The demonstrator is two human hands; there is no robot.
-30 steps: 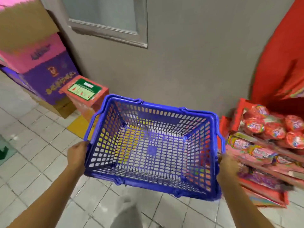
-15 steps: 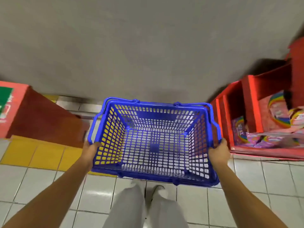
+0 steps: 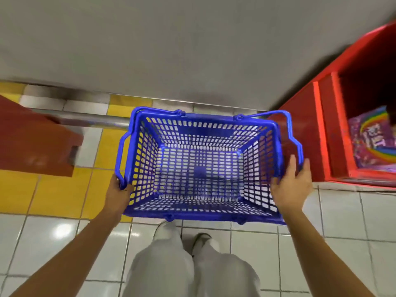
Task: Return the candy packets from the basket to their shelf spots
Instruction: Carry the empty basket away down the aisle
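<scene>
A blue plastic basket [image 3: 201, 213] with nothing in it is low over the tiled floor, just in front of my feet. My left hand [image 3: 117, 191] grips its left rim beside the folded-down handle. On the other side, my right hand [image 3: 291, 183] rests against the right rim with its fingers straight and spread, the thumb by the wall. The right handle [image 3: 293, 138] hangs outward. Purple rainbow candy packets [image 3: 372, 140] lie in the bottom compartment of the red shelf [image 3: 321, 133] at the right.
A grey wall [image 3: 192, 50] rises right behind the basket. A dark red box [image 3: 36, 144] stands on the floor at the left. The floor has white and yellow tiles [image 3: 60, 189]. My legs in light trousers [image 3: 188, 269] are below the basket.
The basket has gone down toward the floor and my view has tipped downward. My right hand's fingers have opened, and the right handle has swung outward.
</scene>
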